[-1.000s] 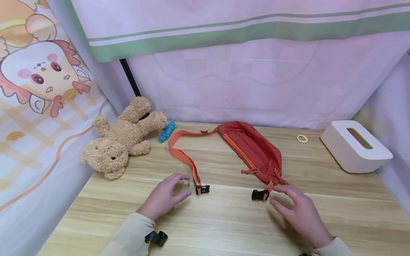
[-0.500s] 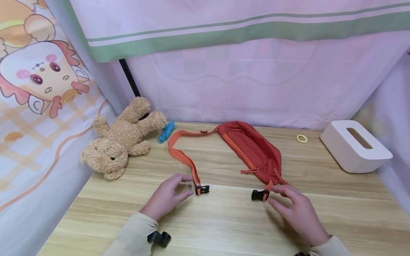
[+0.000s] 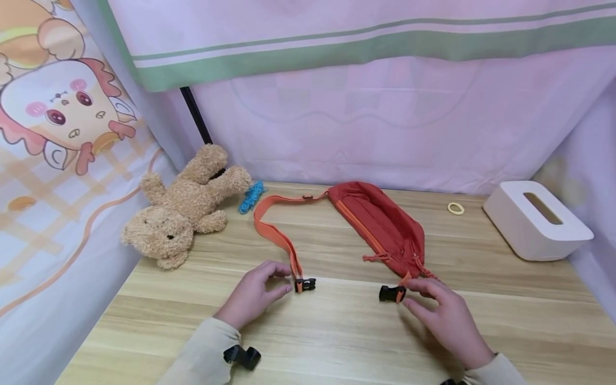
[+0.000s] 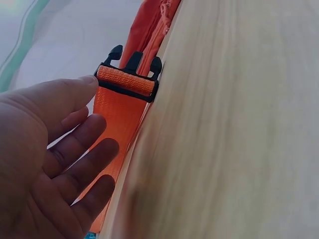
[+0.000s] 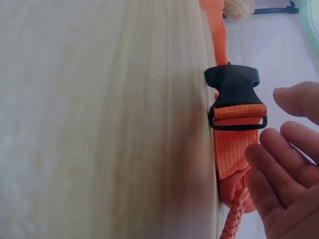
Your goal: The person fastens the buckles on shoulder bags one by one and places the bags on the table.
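Note:
A red waist bag (image 3: 380,227) lies on the wooden table, its orange strap (image 3: 271,232) curving off to the left. The strap ends in a black prong buckle half (image 3: 305,284), with three prongs showing in the left wrist view. At the bag's near end sits the black socket buckle half (image 3: 392,293), apart from the other. My left hand (image 3: 252,294) is beside the prong half, fingers loosely bent and thumb tip close to its edge. Next to the socket half is my right hand (image 3: 447,321), thumb and fingers spread apart around the webbing side. Neither hand visibly grips anything.
A teddy bear (image 3: 185,208) lies at the left, near a blue bundle of cord (image 3: 252,197). Toward the back right are a pale yellow ring (image 3: 455,208) and a white tissue box (image 3: 534,224). Curtains hang behind the table and along its sides.
My left hand has moved slightly right, closer to the prong buckle half. My right hand has shifted a little left toward the socket half. The bag and buckles have stayed in place.

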`<state>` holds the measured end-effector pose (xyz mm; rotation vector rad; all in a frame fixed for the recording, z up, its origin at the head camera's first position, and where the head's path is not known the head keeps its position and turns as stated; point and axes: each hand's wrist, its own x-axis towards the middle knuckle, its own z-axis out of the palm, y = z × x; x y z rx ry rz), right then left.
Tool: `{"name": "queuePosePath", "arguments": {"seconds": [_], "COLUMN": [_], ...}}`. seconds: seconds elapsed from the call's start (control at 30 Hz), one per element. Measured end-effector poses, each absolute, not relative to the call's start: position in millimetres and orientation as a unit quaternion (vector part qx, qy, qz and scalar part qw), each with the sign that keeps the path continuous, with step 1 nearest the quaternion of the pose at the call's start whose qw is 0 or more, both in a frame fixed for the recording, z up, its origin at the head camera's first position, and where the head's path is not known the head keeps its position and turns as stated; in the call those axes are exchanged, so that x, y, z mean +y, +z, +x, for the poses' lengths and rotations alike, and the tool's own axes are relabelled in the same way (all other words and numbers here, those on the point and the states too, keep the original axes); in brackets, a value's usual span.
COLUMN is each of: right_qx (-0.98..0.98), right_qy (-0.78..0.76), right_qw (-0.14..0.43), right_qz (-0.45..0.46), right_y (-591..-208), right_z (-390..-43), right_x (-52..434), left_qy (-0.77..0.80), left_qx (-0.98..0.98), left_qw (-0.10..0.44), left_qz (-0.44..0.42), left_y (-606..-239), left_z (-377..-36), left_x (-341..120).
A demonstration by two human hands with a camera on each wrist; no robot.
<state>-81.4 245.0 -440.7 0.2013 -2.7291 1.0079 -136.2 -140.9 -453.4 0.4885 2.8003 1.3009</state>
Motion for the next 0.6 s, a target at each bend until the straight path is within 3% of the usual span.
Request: {"name": "queuePosePath", "arguments": {"seconds": [0.6], "right_qx": [-0.914], "right_qy": [0.388], "right_qw": [0.102], "right_qz": [0.062], "right_y": [-450.4], "right_z": [-87.0], "right_x": [246.1], "left_qy": [0.474], "left_qx": [0.866], "left_qw": [0.039], "left_qz": [0.158], "left_y": [-460.2], "left_z": [-139.0], "left_x": [-134.2]}}
